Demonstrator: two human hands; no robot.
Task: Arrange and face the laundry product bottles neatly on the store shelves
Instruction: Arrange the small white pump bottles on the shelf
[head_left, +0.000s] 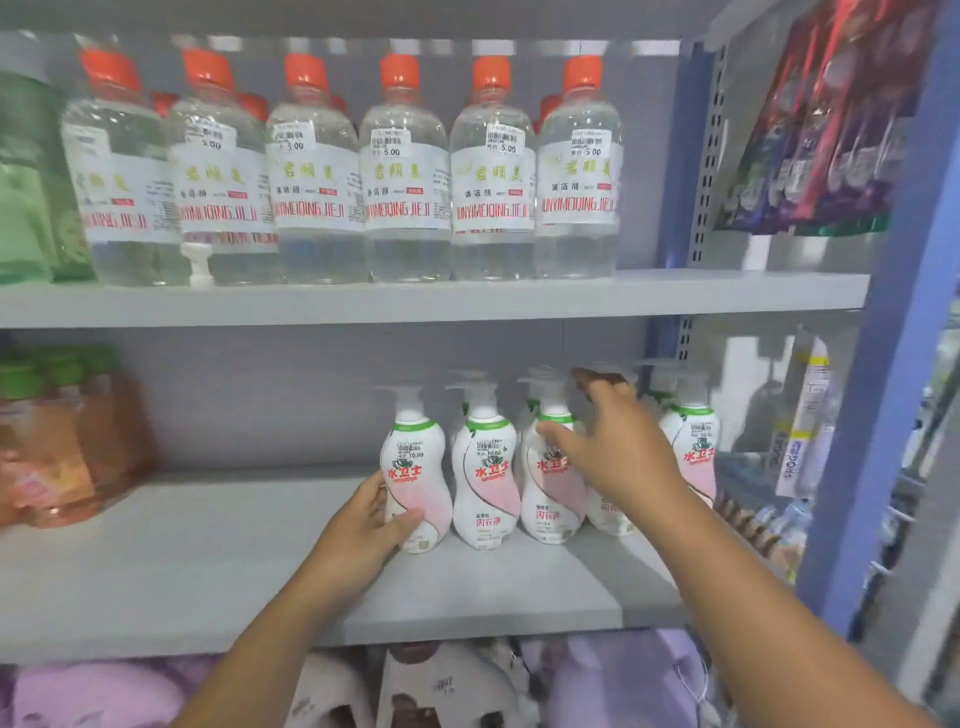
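From the head view, five white pump bottles stand in a row on the lower shelf (208, 561), right of its middle. They look like smooth, stiff plastic, fairly light but top-heavy with those pumps, so the narrow waist seems the safest hold. The left hand (363, 530) has its grip curled round the leftmost bottle (415, 467) low down, thumb across the front. The right hand (613, 447) is spread wide, covering the fourth bottle (608, 514); contact is unclear.
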